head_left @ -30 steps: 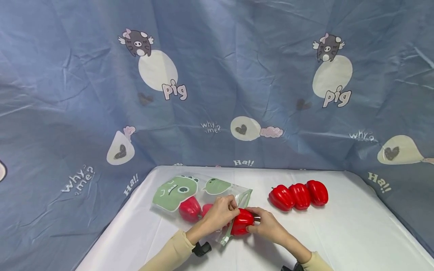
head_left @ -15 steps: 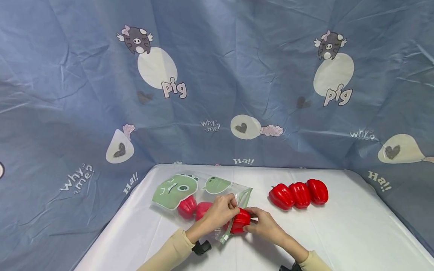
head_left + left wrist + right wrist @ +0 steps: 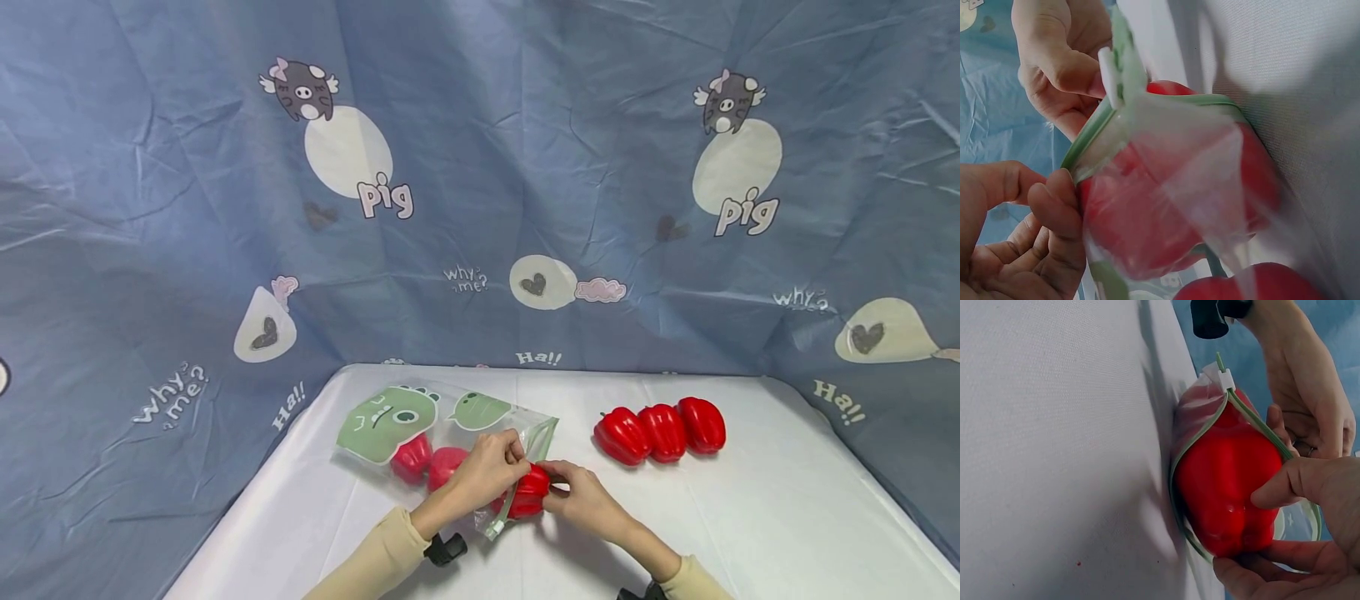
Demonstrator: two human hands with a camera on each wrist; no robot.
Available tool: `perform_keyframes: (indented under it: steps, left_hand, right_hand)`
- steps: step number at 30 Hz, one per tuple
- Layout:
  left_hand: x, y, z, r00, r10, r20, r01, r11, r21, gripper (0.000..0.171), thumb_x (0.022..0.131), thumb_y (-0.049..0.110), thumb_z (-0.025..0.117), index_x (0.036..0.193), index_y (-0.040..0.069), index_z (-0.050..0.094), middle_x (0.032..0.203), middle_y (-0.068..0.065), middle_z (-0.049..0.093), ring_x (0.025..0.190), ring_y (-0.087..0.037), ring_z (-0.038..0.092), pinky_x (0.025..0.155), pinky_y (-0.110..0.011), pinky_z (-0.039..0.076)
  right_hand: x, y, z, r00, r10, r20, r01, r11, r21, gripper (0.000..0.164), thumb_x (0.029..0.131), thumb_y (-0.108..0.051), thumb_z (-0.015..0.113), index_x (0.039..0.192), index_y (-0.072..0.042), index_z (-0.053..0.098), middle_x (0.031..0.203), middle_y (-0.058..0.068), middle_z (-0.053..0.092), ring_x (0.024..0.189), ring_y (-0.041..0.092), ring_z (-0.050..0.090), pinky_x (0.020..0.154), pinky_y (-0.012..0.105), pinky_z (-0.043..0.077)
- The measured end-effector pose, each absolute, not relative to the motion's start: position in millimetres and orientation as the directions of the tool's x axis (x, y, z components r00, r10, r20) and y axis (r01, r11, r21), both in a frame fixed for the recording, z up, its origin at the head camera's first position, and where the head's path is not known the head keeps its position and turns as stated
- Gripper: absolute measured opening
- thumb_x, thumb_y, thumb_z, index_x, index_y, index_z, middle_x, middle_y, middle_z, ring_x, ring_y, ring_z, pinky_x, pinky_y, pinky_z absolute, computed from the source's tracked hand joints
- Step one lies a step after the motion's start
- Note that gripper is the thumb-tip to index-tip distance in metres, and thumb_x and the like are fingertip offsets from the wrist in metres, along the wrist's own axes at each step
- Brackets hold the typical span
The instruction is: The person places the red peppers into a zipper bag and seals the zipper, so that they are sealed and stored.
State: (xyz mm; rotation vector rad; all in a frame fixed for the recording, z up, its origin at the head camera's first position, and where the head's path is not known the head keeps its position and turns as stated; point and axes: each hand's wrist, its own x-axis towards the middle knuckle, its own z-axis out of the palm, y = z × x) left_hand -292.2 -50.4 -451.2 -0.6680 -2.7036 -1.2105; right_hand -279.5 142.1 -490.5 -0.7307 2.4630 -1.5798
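A clear zip bag (image 3: 480,412) with green cartoon prints lies on its side, its green-edged mouth facing right. Inside it are red bell peppers (image 3: 411,459). Another red bell pepper (image 3: 1229,481) sits in the bag's mouth, its blossom or stem end not plain to see. My left hand (image 3: 491,467) pinches the upper lip of the mouth between thumb and fingertips. With thumb on top and fingers on the far side, my right hand (image 3: 592,502) holds the pepper's outer end. A white slider (image 3: 1227,380) sits on the zip at the near corner.
Three more red bell peppers (image 3: 664,433) lie in a row at the right of the white-covered table (image 3: 750,500). A blue printed cloth (image 3: 450,208) hangs behind and along the sides.
My right hand has moved a little to the left, pushing the pepper deeper into the mouth. The peppers inside have shifted left, while my left hand has stayed in place.
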Motion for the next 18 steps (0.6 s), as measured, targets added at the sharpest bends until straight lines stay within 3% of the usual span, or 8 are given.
perform_keyframes:
  steps: [18]
  left_hand:
    - [-292, -50, -451, -0.892, 0.364, 0.267, 0.442, 0.579, 0.686, 0.007, 0.078, 0.010, 0.062, 0.074, 0.013, 0.057, 0.060, 0.009, 0.057, 0.053, 0.002, 0.050, 0.046, -0.017, 0.042]
  right_hand:
    - [-280, 131, -500, -0.868, -0.460, 0.187, -0.354, 0.309, -0.883, 0.052, 0.081, -0.004, 0.067, 0.127, 0.012, 0.052, 0.122, 0.024, 0.062, 0.112, 0.037, 0.062, 0.090, 0.033, 0.053]
